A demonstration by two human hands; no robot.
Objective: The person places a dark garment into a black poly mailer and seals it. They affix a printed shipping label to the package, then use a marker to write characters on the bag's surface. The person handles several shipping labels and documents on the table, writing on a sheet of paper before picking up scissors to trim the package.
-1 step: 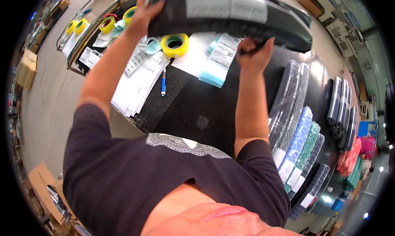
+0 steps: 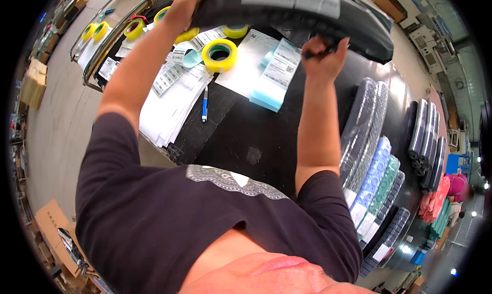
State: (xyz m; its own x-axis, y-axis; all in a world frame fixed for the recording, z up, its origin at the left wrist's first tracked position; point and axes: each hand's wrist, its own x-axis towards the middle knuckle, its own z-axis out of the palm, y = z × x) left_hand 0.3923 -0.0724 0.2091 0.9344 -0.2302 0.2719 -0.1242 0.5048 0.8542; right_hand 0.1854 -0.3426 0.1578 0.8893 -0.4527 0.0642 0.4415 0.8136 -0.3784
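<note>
Both hands hold a dark plastic mailer bag point(image 2: 302, 9) above the black table point(image 2: 246, 140). The left hand point(image 2: 187, 4) grips the bag's left end; the right hand point(image 2: 324, 55) grips its lower edge. Below the bag lie a yellow tape roll point(image 2: 219, 54), label sheets point(image 2: 179, 89) and a blue pen point(image 2: 204, 103). Packaged fabric bundles point(image 2: 371, 160) stand in a row at the right.

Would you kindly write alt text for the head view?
Both hands, left hand and right hand, hold a black plastic parcel above a dark table strewn with label sheets, a yellow tape roll and a blue pen.
</note>
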